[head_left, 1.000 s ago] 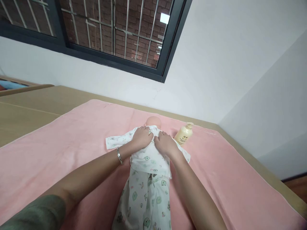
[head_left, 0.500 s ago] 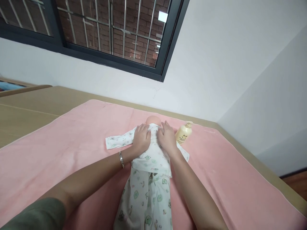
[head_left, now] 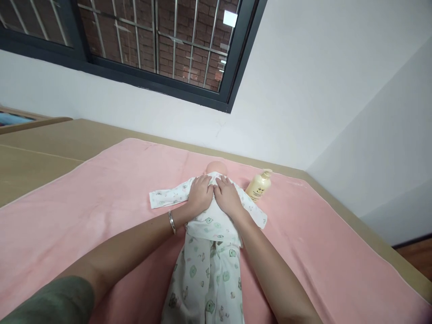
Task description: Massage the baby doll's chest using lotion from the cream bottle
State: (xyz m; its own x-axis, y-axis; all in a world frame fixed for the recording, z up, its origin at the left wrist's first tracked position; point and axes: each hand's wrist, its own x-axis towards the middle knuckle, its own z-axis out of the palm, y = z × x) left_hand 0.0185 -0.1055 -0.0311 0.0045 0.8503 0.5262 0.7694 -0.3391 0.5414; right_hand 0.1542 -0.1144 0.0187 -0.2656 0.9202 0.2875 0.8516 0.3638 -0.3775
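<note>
A baby doll [head_left: 216, 167] lies on a pink blanket [head_left: 101, 198], dressed in a white printed shirt [head_left: 209, 222] and matching trousers [head_left: 205, 279]. My left hand [head_left: 200, 193] rests flat on the doll's chest, a metal bangle on its wrist. My right hand [head_left: 227, 195] lies flat beside it on the chest, fingers pointing at the collar. Both palms press on the shirt fabric and touch each other. The doll's sleeves spread out to either side.
A cream pump bottle [head_left: 258, 186] stands just right of the doll's head. The blanket covers a tan mattress [head_left: 40, 153] set against a white wall. A barred window [head_left: 151, 40] is above. The floor drops off at the far right.
My right hand slid from the doll's right shoulder back to the middle of the chest, next to my left hand. The left hand barely moved.
</note>
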